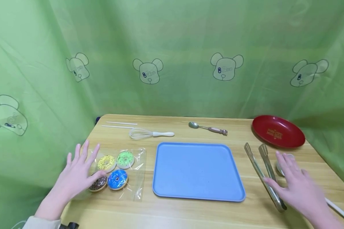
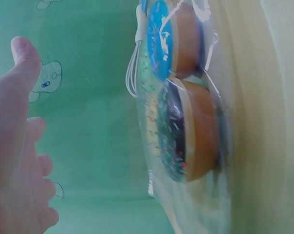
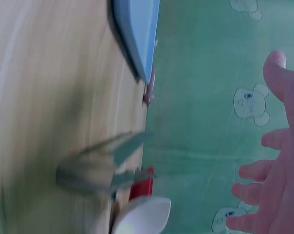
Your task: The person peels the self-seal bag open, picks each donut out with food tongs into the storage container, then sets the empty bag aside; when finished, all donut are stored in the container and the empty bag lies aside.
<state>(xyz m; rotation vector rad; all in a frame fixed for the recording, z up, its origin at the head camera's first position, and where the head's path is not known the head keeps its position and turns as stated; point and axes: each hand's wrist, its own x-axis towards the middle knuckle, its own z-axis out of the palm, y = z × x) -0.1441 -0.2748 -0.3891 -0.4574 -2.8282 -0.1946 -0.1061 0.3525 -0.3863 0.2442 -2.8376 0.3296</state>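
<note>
My left hand [image 1: 75, 173], fingers spread, is at the left side of a clear plastic bag [image 1: 139, 178] and holds nothing. In the bag lie a yellow doughnut [image 1: 106, 163], a green doughnut [image 1: 125, 159], a blue doughnut [image 1: 118, 179] and a chocolate doughnut [image 2: 198, 129], partly hidden by my thumb in the head view. My right hand [image 1: 299, 187], also spread and holding nothing, hovers beside metal tongs [image 1: 256, 165], thumb overlapping one arm of them. Beneath it is a white ladle [image 3: 144, 217], mostly covered in the head view, its pale handle [image 1: 341, 210] emerging at the right.
Between the hands lies a blue tray [image 1: 199, 171]. Behind it are a white whisk [image 1: 153, 134], two white chopsticks [image 1: 121, 123] and a spoon with a brown handle [image 1: 207, 128]. A red plate [image 1: 278, 132] sits at the back right. A green curtain [image 1: 183, 95] surrounds the table.
</note>
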